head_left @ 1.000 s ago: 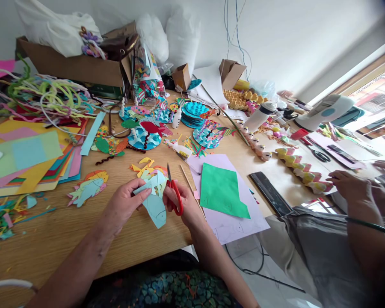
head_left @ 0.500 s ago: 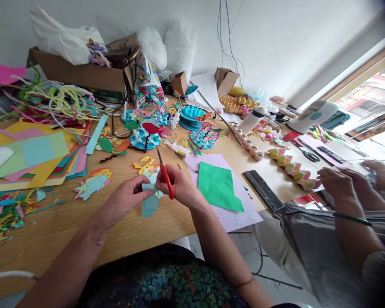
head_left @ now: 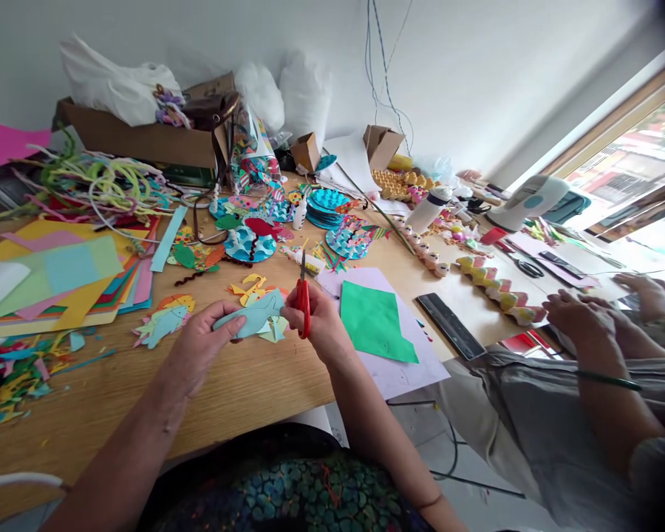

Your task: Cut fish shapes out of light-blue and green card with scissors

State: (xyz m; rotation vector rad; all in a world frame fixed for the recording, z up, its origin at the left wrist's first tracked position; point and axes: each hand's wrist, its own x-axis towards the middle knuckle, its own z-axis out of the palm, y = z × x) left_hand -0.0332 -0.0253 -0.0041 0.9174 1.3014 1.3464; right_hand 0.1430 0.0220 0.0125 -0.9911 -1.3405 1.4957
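Note:
Between my hands is a light blue paper piece (head_left: 259, 313), lying slantwise above the wooden table. My left hand (head_left: 213, 332) pinches its left end between thumb and fingers. Red-handled scissors (head_left: 304, 303) are in my right hand (head_left: 318, 321), blades pointing up and away, and the fingertips touch the right end of the paper. Behind and below the paper lie yellow paper cutouts (head_left: 250, 288) and pale green scraps (head_left: 274, 329). Left of my left hand lies a stack of coloured fish cutouts (head_left: 169, 319).
A green sheet (head_left: 374, 321) lies on lilac paper (head_left: 429, 367) at the right, beside a black case (head_left: 450, 325). Coloured paper sheets (head_left: 83, 270) and scraps (head_left: 19, 369) cover the left. Another person's hands (head_left: 579, 318) are at far right. Decorated blue discs (head_left: 249, 244) stand behind.
The blue paper has turned from hanging downward to lying slantwise, stretched between my hands. My right hand has moved slightly right with the scissors, which now point straighter up.

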